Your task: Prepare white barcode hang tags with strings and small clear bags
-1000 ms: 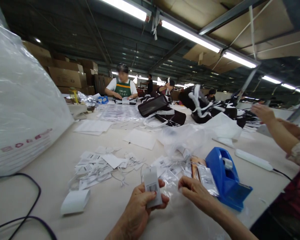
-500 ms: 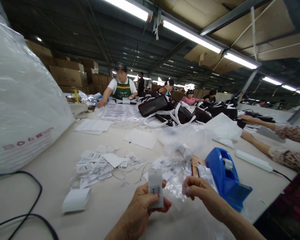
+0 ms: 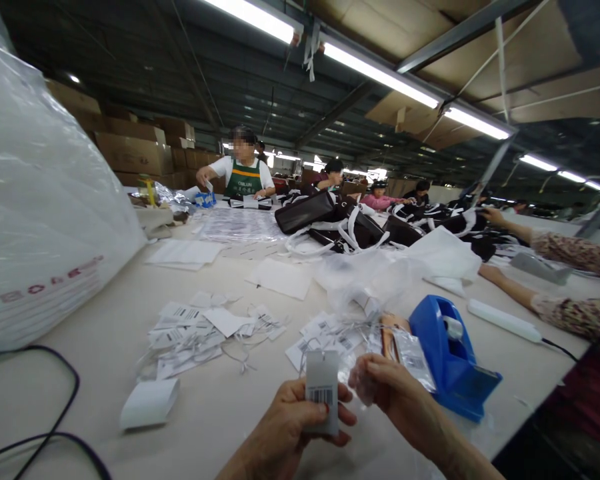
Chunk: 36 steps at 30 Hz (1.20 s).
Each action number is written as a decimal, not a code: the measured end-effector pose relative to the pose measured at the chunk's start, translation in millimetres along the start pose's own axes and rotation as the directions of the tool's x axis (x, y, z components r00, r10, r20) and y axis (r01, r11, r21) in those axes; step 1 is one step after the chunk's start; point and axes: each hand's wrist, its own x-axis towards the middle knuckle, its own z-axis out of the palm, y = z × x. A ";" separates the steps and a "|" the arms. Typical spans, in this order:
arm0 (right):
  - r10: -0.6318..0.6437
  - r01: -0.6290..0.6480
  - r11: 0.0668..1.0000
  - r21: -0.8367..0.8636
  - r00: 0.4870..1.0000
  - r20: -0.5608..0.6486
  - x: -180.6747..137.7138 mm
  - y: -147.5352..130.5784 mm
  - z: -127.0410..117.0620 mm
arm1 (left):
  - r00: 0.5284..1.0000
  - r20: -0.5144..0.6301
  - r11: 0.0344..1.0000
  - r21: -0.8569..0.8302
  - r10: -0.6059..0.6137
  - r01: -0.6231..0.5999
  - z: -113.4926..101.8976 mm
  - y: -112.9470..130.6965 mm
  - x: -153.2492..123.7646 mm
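Observation:
My left hand (image 3: 293, 427) pinches a white barcode hang tag (image 3: 323, 390) upright between thumb and fingers, low in the middle of the view. My right hand (image 3: 387, 390) is closed on a small clear plastic bag (image 3: 363, 383), held just right of the tag and close to it. Behind both hands, several loose barcode tags with strings (image 3: 205, 330) lie scattered on the beige table (image 3: 105, 333). A blue tape dispenser (image 3: 447, 357) stands just right of my right hand.
A big white plastic sack (image 3: 45, 207) fills the left side. A black cable (image 3: 45, 433) loops at the front left. Dark bags with white straps (image 3: 340, 223) are piled mid-table. Other people work at the far end and on the right, one forearm (image 3: 520, 287) resting on the table.
My left hand has shifted the tag slightly right and lower, and my right hand has drawn the clear bag closer to it. The person on the right lowered an arm onto the table.

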 end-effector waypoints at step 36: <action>-0.169 0.191 0.981 0.026 0.916 -0.364 -22.5 37.7 26.1 | 1.000 -0.019 0.993 -0.113 0.011 -0.013 0.6 -6.8 -2.6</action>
